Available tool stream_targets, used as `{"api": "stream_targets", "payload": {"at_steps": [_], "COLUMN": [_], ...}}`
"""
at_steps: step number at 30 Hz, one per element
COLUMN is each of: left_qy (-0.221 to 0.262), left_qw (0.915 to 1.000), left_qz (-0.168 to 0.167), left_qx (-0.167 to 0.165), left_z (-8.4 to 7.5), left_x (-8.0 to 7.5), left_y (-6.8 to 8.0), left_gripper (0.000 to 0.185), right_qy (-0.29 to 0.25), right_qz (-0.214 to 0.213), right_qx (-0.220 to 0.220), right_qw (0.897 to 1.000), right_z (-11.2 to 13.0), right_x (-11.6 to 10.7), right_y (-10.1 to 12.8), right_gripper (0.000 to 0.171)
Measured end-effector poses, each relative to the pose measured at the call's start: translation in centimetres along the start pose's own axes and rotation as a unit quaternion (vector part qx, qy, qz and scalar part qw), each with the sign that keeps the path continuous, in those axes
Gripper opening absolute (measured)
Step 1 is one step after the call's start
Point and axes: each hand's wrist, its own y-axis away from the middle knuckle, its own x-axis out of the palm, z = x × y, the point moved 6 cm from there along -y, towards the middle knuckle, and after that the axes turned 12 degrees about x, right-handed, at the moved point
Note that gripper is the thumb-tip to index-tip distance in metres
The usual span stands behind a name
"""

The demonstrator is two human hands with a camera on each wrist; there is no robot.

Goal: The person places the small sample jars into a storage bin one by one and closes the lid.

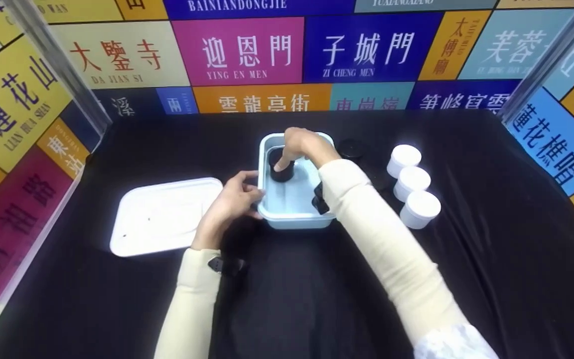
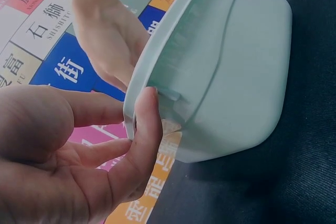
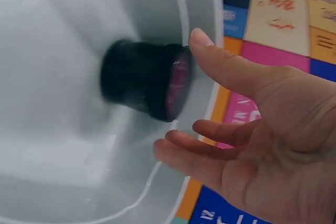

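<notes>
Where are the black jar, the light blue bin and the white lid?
black jar (image 1: 282, 172), head view, on its side wall.
light blue bin (image 1: 294, 219), head view, on its near wall.
white lid (image 1: 162, 214), head view, on its flat top.

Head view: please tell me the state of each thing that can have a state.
Light blue box: open, lid off.
White lid: flat beside the box.
Black jar: uncapped, upright inside the box.
Black cap: off, behind the box.
Three white jars: capped, upright.
Left hand: grips box rim.
Right hand: touches black jar.
</notes>
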Motion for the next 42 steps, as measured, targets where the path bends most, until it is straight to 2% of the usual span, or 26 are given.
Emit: {"api": "stream_targets", "payload": {"at_steps": [4,9,12,18,21,24,33,42], "left_qy": [0.008,0.006,0.004,0.010,0.015,0.018,0.004,0.011], "left_qw": [1.0000,1.0000,0.9999,0.9999,0.9999,0.9998,0.9999,0.9999], "left_qz": [0.000,-0.002,-0.003,0.001,0.001,0.001,0.005,0.004], "left_qx": [0.003,0.006,0.009,0.007,0.009,0.009,0.008,0.011], "left_z": [0.0,0.2,0.3,0.3,0.2,0.2,0.0,0.0], "left_x": [-0.2,-0.6,-0.7,-0.6,-0.5,-0.4,0.1,0.1], "left_y": [0.2,0.2,0.2,0.3,0.4,0.3,0.2,0.2], "left_gripper": [0.053,0.053,0.052,0.052,0.052,0.052,0.052,0.052], "right_qy": [-0.015,-0.082,-0.127,-0.176,-0.192,-0.212,-0.244,-0.270], "right_qz": [-0.029,-0.053,-0.069,-0.141,-0.181,-0.199,-0.169,-0.129], "right_qx": [-0.022,-0.048,-0.064,-0.094,-0.097,-0.088,-0.029,-0.011], "right_qw": [0.999,0.994,0.987,0.970,0.960,0.953,0.954,0.954], "right_z": [-0.3,-1.3,-2.5,-6.5,-8.9,-11.4,-17.1,-19.1], "right_x": [-1.1,-2.3,-2.8,-2.8,-2.6,-2.3,0.4,3.3], "right_y": [1.5,3.2,4.0,5.7,6.4,6.9,6.8,4.5], "right_gripper": [0.064,0.073,0.069,0.058,0.055,0.054,0.059,0.070]}}
